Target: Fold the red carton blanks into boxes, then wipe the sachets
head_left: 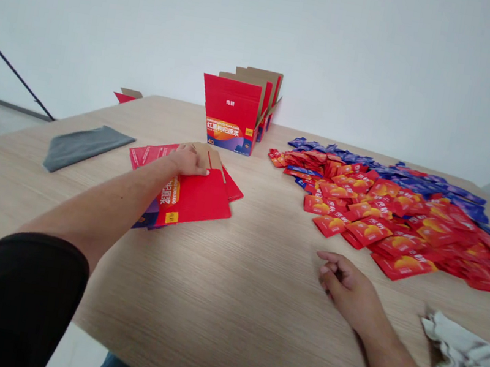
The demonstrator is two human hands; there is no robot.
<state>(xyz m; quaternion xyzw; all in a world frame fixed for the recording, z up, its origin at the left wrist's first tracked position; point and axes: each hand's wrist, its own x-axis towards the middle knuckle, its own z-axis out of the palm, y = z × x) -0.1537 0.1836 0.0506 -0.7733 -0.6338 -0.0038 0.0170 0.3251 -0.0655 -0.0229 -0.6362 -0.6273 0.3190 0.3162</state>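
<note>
On the table's left half lies a small stack of flattened red carton boxes (203,198), fanned at different angles. My left hand (186,160) reaches over the top one and grips its far edge, the thumb lying on the red face and the other fingers partly hidden. Resting on the bare wood to the right, my right hand (344,286) is empty, its index finger stretched out and the others loosely curled. Just beyond it spreads a heap of red sachets (368,228), with blue sachets (440,186) mostly behind them.
Several erected red boxes (230,113) stand in a row at the back with raised flaps. A grey folded cloth or pouch (87,147) lies at left, a crumpled whitish cloth (468,361) at front right. Another red box (126,96) shows past the table's far left edge.
</note>
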